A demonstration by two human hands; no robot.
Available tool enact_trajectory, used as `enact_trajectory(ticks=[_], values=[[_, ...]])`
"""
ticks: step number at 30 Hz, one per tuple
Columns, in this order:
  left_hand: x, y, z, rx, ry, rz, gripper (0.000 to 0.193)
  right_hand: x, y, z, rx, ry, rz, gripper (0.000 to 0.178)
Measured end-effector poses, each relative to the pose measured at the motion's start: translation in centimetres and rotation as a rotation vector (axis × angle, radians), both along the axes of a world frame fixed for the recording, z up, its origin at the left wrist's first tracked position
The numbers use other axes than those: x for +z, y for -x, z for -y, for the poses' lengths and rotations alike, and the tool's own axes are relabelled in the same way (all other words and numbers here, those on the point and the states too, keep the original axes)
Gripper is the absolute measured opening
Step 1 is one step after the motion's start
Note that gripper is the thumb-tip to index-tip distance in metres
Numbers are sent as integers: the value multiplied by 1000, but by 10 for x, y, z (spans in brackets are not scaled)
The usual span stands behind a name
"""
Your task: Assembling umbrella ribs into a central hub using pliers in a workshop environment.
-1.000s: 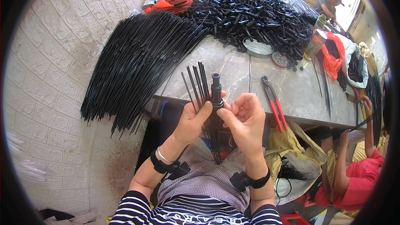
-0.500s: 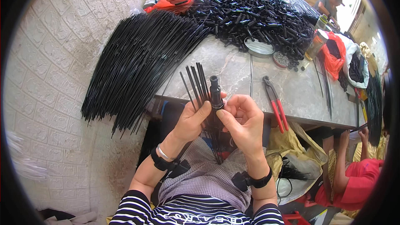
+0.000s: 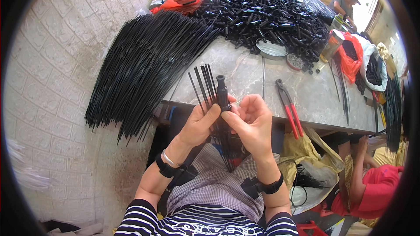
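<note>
I see the black tube (image 3: 222, 92) slightly farther left than half a second ago, by the near edge of the bench (image 3: 245, 72), its long axis pointing toward the far edge. The left hand (image 3: 197, 124) clamps it beside black rods (image 3: 207, 85); the right hand (image 3: 251, 124) pinches its collar (image 3: 224, 108).

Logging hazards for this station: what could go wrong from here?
1. The left hand holds several thin black rods while the right hand pinches the black fitting; a rod might slip.
2. The red-handled pliers overhang the table edge; a bump could drop them.
3. The large rod pile overhangs too and may slide.
</note>
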State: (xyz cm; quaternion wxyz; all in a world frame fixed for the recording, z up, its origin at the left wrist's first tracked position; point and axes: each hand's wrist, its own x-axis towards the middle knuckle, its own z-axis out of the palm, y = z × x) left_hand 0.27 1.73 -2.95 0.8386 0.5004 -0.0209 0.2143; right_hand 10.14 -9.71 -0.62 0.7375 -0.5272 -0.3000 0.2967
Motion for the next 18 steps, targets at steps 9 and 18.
enact_trajectory(ticks=[9,18], values=[[1,0,-3,41,5,-15,33,-5,4,-4,-58,21,-29,27],[-1,2,1,78,-22,-56,35,-3,-4,0,128,-27,-161,21]])
